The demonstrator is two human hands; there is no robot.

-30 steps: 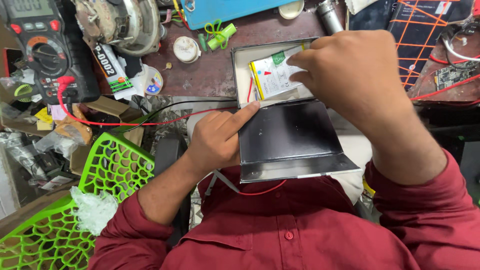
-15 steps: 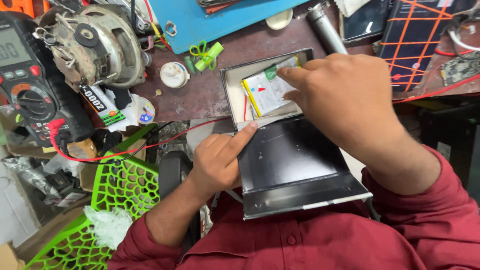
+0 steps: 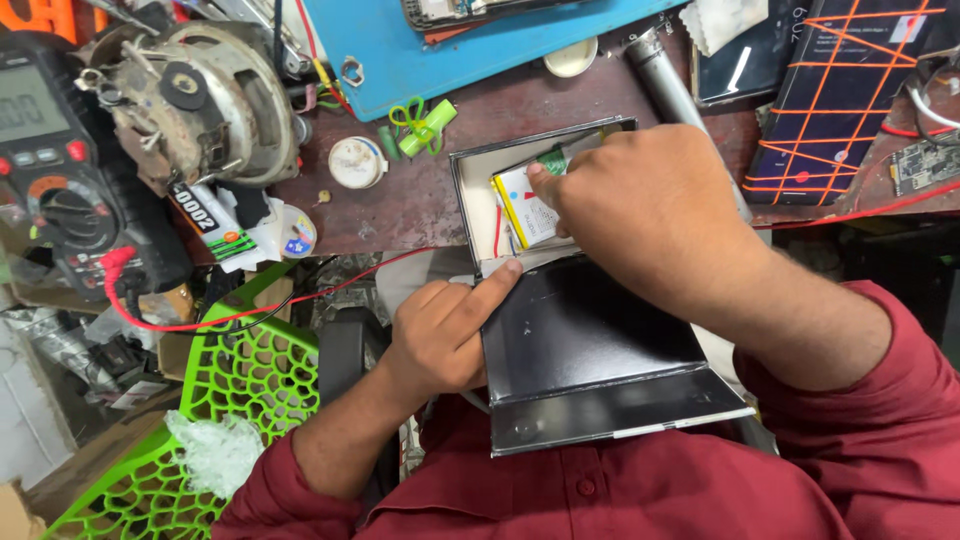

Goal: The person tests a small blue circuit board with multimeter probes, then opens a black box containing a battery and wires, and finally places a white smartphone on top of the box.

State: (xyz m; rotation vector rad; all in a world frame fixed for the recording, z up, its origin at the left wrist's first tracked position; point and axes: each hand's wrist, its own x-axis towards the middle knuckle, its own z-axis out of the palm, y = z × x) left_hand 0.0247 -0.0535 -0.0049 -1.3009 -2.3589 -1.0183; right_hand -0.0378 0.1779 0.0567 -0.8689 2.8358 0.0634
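- Battery, a flat white pouch with a yellow edge and red and blue leads, lay inside the open box at mid-bench.
- Right hand reached into the box from the right, fingertips pinching the battery's far edge; the rest of the grip was hidden by the hand itself.
- Left hand was loosely curled, index finger extended along the left edge of the black lid, steadying it.
- Judged step: handling the battery within the box. The next move calls for a light grip clear of the thin leads.
- Box held the battery; other contents were hidden.
- Meter and motor sat far left, a green basket near left.
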